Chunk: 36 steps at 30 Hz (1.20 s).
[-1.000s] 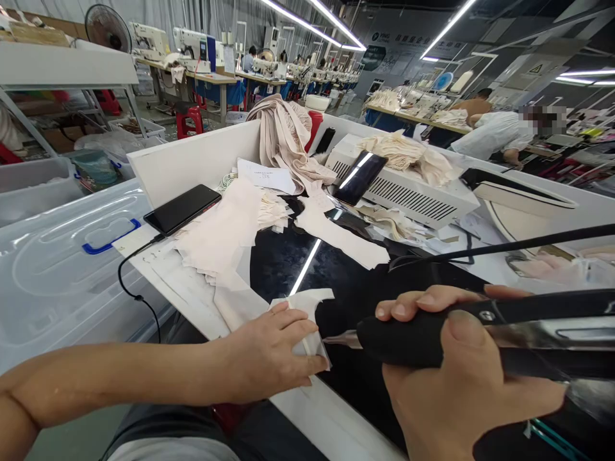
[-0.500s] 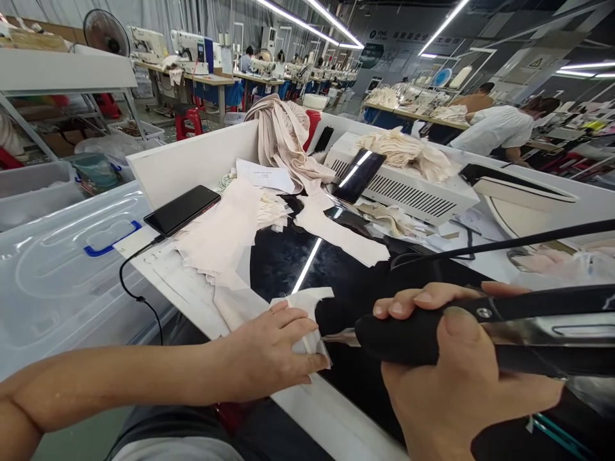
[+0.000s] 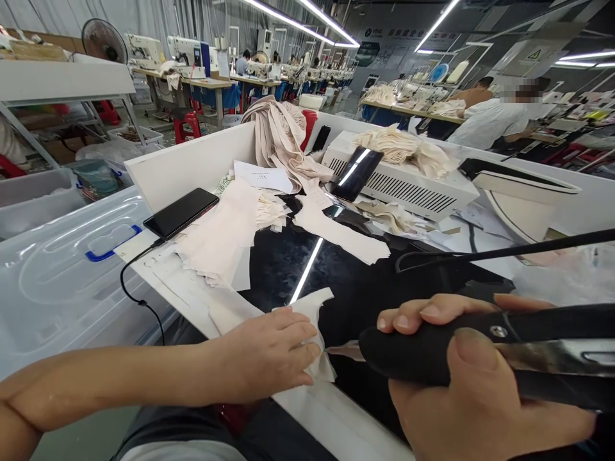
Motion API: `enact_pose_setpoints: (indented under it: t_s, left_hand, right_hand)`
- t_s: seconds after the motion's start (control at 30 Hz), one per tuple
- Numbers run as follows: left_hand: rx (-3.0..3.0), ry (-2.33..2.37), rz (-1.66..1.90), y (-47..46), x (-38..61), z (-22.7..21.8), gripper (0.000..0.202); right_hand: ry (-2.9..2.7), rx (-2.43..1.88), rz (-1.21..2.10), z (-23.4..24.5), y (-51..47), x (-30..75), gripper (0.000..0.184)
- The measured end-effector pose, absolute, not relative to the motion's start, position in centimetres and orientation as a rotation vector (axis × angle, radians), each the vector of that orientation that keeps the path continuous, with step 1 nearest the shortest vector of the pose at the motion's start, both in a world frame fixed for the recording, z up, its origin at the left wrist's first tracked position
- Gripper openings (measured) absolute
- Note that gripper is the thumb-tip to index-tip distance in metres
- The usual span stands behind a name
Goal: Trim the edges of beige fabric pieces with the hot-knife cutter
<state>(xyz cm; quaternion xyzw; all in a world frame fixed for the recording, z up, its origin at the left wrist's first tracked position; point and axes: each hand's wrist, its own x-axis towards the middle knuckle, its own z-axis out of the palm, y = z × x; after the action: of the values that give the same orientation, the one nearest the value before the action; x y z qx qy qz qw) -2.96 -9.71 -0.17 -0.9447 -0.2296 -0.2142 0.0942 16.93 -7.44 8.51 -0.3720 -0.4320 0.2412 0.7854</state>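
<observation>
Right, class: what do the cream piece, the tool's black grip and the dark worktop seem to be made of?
Piece: likely thin fabric, matt cream; it lies limp with a curved cut edge under the left hand.
Grip: seemingly matt black foam or rubber, no shine, in the right hand.
Worktop: glossy dark sheet, perhaps glass or polished plastic; it mirrors the ceiling lights.

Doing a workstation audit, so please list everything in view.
fabric piece: one, cream, near table edge
tool: one, black handle, metal tip at fabric piece's edge
phone: one, black, table's left, cable attached
machine: one, white, table's back
fabric stack: one, cream, beside phone
draped cloth: one, beige, table's back
bin lid: one, clear, far left
co-worker: one, white shirt, background right
left hand: flat on fabric piece
right hand: fingers gripping tool
</observation>
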Motion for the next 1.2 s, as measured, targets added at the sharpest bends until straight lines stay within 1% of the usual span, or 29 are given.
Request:
enact_pose_setpoints:
  t_s: [0.27, 0.5, 0.7, 0.83, 1.03, 1.2]
  left_hand:
    - [-2.938, -0.722, -0.662, -8.1, -4.3, -0.3, 0.026]
    - [-2.97, -0.718, -0.632, -7.9, -4.4, -0.1, 0.027]
    - [-2.962, -0.705, -0.638, -7.8, -4.4, -0.4, 0.026]
    - [-2.957, -0.694, -0.66, -7.8, -4.5, -0.5, 0.026]
    - [-2.937, -0.701, -0.671, -7.7, -4.4, -1.4, 0.03]
    - [-2.924, -0.699, -0.678, -7.8, -4.0, -1.9, 0.034]
  right_hand:
    - [-0.914, -0.809, 0.512, 8.2, -7.5, 16.8, 0.047]
    - [-0.9, -0.824, 0.509, 7.8, -7.7, 17.0, 0.05]
    - [-0.954, -0.9, 0.661, 8.6, -8.3, 18.4, 0.055]
    - [-0.94, -0.914, 0.661, 8.9, -8.2, 18.7, 0.053]
    - [-0.883, -0.88, 0.567, 8.6, -6.9, 17.8, 0.048]
    - [-0.858, -0.854, 0.501, 7.2, -6.1, 17.1, 0.049]
